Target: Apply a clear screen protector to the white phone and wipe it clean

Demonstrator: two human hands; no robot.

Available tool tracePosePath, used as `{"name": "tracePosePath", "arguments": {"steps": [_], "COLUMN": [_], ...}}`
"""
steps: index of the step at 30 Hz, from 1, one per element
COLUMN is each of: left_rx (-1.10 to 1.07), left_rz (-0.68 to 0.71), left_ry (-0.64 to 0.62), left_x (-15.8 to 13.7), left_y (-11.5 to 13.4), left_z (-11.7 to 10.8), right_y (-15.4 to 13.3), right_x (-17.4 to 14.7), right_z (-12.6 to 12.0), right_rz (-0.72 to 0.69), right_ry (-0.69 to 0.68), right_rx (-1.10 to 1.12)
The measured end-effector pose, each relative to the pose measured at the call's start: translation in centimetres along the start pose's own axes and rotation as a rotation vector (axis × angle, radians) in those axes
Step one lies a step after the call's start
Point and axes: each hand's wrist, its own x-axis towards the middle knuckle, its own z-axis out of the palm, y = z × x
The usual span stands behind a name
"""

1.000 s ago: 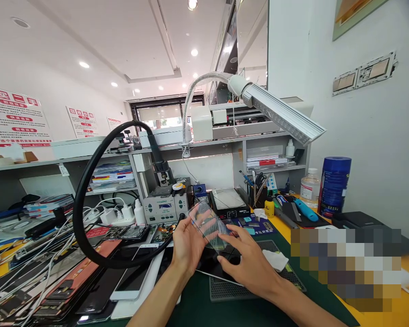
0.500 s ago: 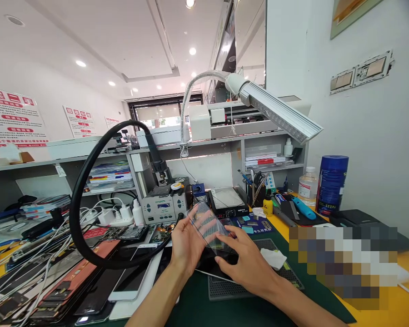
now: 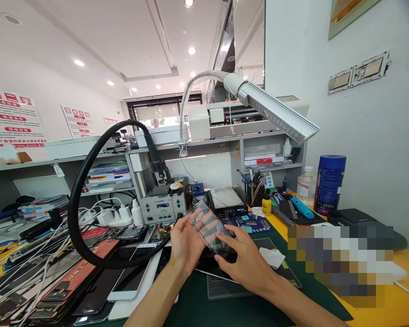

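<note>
A clear, phone-sized glass panel (image 3: 207, 227) with a thin dark edge is held tilted above the bench. My left hand (image 3: 184, 247) supports it from behind and along its left side; its fingers show through the glass. The lower right end is gripped by my right hand (image 3: 247, 259), with the thumb at the bottom edge and the fingers on the upper side. Beneath the hands lies a dark-screened device (image 3: 207, 264) with a pale edge, partly hidden, on a grey textured mat (image 3: 221, 288). A crumpled white tissue (image 3: 271, 258) rests right of my right hand.
A thick black hose (image 3: 73, 204) loops at left from the grey soldering station (image 3: 160, 210). Phones (image 3: 131, 277) and phone parts crowd the left side. A lamp (image 3: 279, 111) hangs overhead. Behind stand a small hotplate (image 3: 226, 200), a yellow bottle (image 3: 266, 205) and a blue can (image 3: 330, 184).
The view has shifted very slightly to the right. Both hands and the glass panel keep nearly the same pose.
</note>
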Motion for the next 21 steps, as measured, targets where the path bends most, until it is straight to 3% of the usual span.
{"name": "tracePosePath", "arguments": {"steps": [11, 21], "left_rx": [0.049, 0.232], "left_rz": [-0.105, -0.193], "left_ry": [-0.01, 0.025], "left_x": [-0.3, -0.3], "left_y": [-0.4, -1.2], "left_z": [-0.1, 0.3], "right_y": [0.5, 0.5], "right_x": [0.1, 0.3], "right_z": [0.4, 0.1], "right_rz": [0.006, -0.029], "right_ry": [0.035, 0.114], "right_rx": [-0.042, -0.056]}}
